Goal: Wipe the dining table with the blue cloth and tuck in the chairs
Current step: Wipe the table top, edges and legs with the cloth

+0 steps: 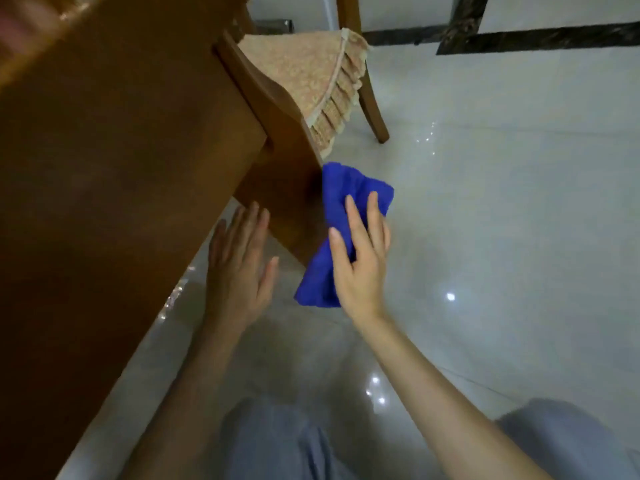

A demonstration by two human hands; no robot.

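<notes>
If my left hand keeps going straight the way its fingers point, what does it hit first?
Most likely the brown wooden table panel. The left hand is open, fingers aimed up at the panel's lower edge, just short of it or beneath it; depth is unclear. The right hand presses the blue cloth alongside.

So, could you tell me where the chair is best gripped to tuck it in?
Probably the wooden backrest, the nearest exposed rigid part: its curved top rail slants toward the person, with the cushion beyond it. Come from behind, one hand on each end. The left hand is free; the right hand holds the cloth, so it could press through it.
</notes>
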